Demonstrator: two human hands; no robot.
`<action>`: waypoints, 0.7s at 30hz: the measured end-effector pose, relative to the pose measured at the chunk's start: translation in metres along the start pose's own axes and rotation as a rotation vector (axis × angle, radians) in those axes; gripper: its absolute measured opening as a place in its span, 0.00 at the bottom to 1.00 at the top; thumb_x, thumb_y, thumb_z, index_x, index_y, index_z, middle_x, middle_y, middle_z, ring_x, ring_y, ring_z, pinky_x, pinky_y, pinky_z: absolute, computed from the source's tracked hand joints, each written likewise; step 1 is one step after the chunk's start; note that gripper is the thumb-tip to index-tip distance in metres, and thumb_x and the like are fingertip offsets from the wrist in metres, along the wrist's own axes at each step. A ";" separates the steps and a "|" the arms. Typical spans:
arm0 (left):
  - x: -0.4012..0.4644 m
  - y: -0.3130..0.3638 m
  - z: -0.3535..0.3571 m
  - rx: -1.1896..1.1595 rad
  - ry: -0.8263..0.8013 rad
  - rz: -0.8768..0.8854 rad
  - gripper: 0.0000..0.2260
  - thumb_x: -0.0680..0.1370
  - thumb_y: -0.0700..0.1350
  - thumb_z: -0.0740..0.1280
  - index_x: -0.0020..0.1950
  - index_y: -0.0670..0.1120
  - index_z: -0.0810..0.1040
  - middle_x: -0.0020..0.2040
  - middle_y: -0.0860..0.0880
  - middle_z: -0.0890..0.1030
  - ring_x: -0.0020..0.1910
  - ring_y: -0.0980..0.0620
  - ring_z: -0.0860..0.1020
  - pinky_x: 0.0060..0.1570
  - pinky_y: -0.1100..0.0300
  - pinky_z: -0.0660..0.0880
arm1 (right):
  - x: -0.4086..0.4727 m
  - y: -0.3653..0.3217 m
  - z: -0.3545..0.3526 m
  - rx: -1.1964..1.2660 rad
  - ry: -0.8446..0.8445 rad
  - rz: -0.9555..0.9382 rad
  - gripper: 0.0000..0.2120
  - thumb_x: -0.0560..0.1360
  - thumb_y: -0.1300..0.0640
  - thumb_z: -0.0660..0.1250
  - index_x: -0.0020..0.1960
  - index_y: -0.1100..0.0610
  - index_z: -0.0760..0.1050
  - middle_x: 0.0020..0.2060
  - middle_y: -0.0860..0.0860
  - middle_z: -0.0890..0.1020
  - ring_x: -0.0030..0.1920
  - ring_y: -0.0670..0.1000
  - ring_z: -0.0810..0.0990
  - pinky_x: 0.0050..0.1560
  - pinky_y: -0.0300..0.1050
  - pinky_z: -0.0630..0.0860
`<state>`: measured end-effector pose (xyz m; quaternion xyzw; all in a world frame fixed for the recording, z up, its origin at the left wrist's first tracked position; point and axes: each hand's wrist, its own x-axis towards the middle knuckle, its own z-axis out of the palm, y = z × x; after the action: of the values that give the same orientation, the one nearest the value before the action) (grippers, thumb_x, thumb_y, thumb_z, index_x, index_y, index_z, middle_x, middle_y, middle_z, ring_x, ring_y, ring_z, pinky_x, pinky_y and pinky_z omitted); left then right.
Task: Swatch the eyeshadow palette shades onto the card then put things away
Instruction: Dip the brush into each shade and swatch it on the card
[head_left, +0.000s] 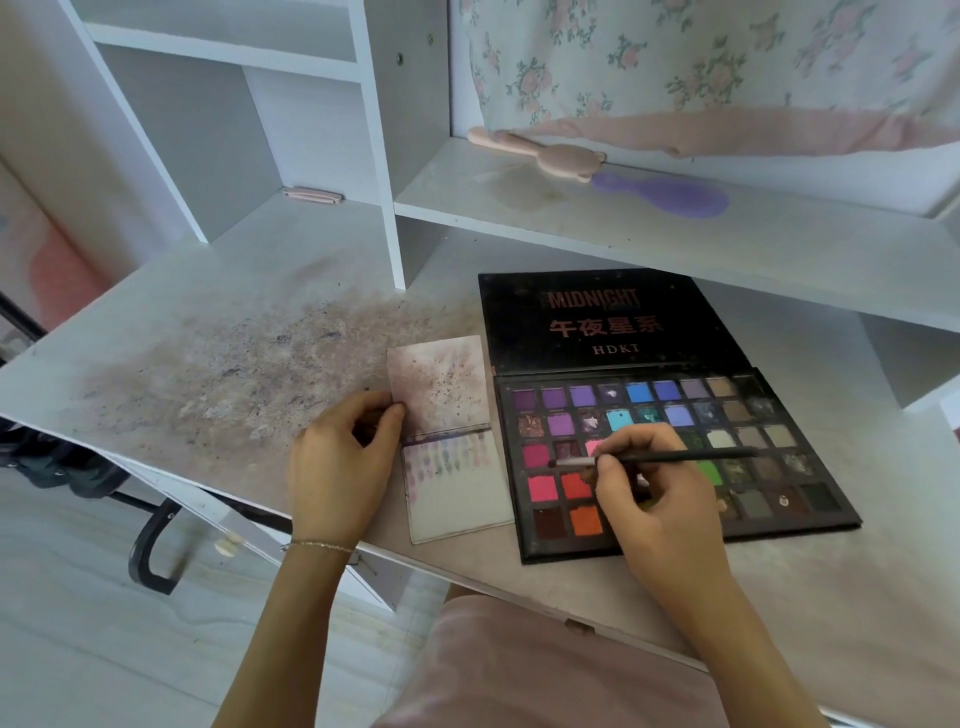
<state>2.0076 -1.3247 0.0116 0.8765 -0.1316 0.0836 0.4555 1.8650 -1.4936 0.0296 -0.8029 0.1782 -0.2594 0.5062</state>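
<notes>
Right hand (649, 499) pinching eyeshadow brush (675, 457), covering lower-centre eyeshadow palette (750, 436) pans, left hand (343, 462) gripping swatch card (457, 499) edge

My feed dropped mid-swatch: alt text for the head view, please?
The right hand holds a thin brush, tip over the pink pans of the open eyeshadow palette; the left hand pinches the left edge of the swatch card beside it.

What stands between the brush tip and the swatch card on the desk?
Nothing visible. The brush, held by the right hand, points its tip over the left pans of the palette; the card lies right beside that edge. The left hand holds the card's far side, outside the path.
</notes>
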 end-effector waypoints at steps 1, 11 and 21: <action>0.000 0.000 0.000 -0.008 -0.005 -0.006 0.05 0.74 0.42 0.68 0.47 0.45 0.82 0.39 0.56 0.79 0.39 0.55 0.77 0.40 0.63 0.69 | 0.001 -0.002 0.003 0.006 -0.022 -0.013 0.13 0.73 0.65 0.64 0.40 0.47 0.71 0.37 0.47 0.78 0.32 0.45 0.76 0.28 0.36 0.73; 0.002 0.001 -0.002 -0.082 -0.040 -0.065 0.06 0.73 0.43 0.69 0.48 0.50 0.84 0.44 0.53 0.83 0.45 0.51 0.80 0.48 0.53 0.77 | 0.010 -0.021 0.041 0.097 -0.285 0.008 0.07 0.74 0.59 0.64 0.42 0.48 0.74 0.41 0.43 0.80 0.41 0.44 0.79 0.39 0.37 0.77; 0.002 0.001 -0.002 -0.050 -0.068 -0.091 0.06 0.72 0.44 0.70 0.48 0.51 0.83 0.45 0.51 0.84 0.45 0.51 0.81 0.47 0.50 0.77 | 0.014 -0.017 0.050 0.085 -0.335 0.035 0.04 0.72 0.57 0.65 0.40 0.48 0.75 0.36 0.49 0.82 0.39 0.50 0.79 0.38 0.45 0.76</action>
<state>2.0093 -1.3240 0.0142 0.8723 -0.1092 0.0296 0.4757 1.9063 -1.4578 0.0310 -0.8096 0.0940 -0.1204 0.5668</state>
